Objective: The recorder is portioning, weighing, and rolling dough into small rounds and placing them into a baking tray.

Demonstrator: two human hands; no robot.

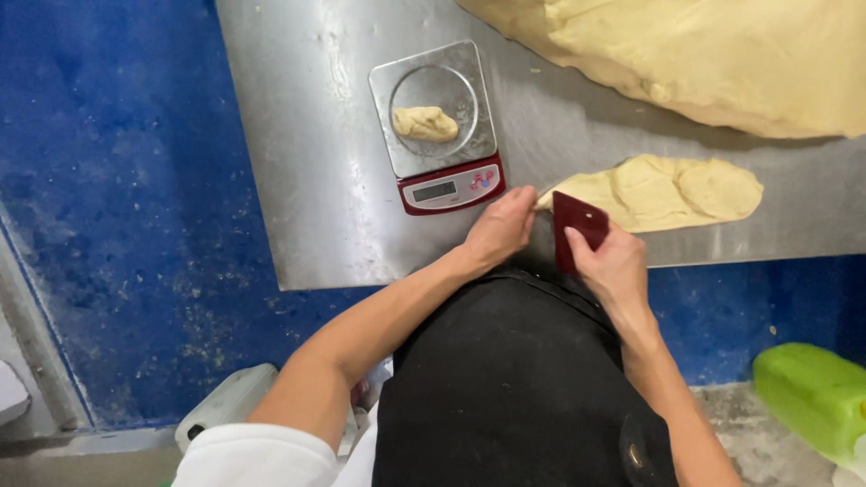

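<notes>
From where I stand, the person leans over the near edge of a steel table point(316, 180), both bare forearms stretched out in front of a black apron point(505, 379). The right hand point(613, 261) grips a dark red dough scraper point(577, 225), fingers curled shut around its lower half, with the blade standing nearly upright and its upper edge against the near end of a flattened strip of dough point(667, 191). The left hand point(501, 227) sits just beside the scraper, knuckles up and fingers bent down onto the tip of that same strip; the fingertips are hidden under the hand, so I cannot tell whether they pinch a piece or only press on it. The strip lies along the table's near edge, running away to the person's right. Behind it, well apart, a large mass of dough point(722, 54) fills the far right corner of the table. To the left of the hands stands a small kitchen scale point(451, 185) with a red base and a steel platform, and a small lump of dough point(426, 124) rests on that platform. Below the table the floor point(108, 180) is blue and dusted with flour, a green plastic container point(812, 392) sits low on the right, and a white jug point(230, 401) shows near the left elbow.
</notes>
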